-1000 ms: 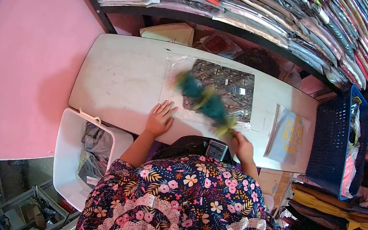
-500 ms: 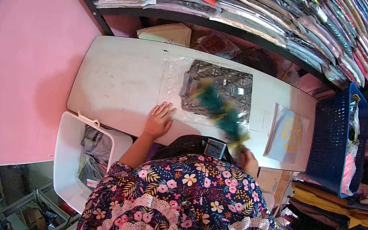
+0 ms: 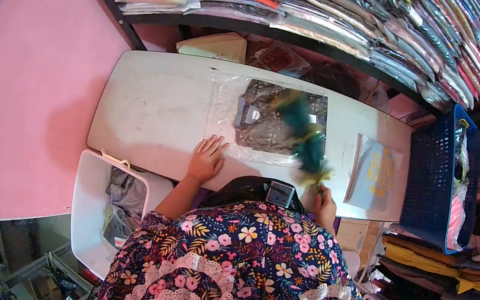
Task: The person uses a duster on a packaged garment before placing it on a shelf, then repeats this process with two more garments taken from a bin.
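1. Nearest, the person's floral sleeves lead out to both hands at the bench's point(image 3: 153, 106) near edge.
2. Left hand point(image 3: 207, 159) lies flat, fingers spread, pressing the near left corner of the clear bag point(image 3: 224, 110); it has not shifted over the last second, so the bag stays pinned.
3. Right hand point(image 3: 325, 200) is closed around the handle of a teal duster point(image 3: 304, 138) with yellowish strands near the grip. The hand now sits nearer the body and lower than a second ago.
4. Blurred with motion, the duster has swept from the bag's left part across to its right edge, now angled over the right side of the folded patterned garment point(image 3: 279, 118) inside the bag. I judge that a wiping pass over the bag is at or near the end of its stroke.
5. Just right of the bag, apart from it, lies a flat grey packet point(image 3: 376, 173) with yellow print.
6. A dark phone-like device point(image 3: 281, 192) sits at the bench edge between the hands.
7. A white bin point(image 3: 89, 202) stands below the bench at left; a blue basket point(image 3: 432, 172) stands at the right end.
8. Farthest, shelves point(image 3: 310, 11) hold stacked bagged clothes.
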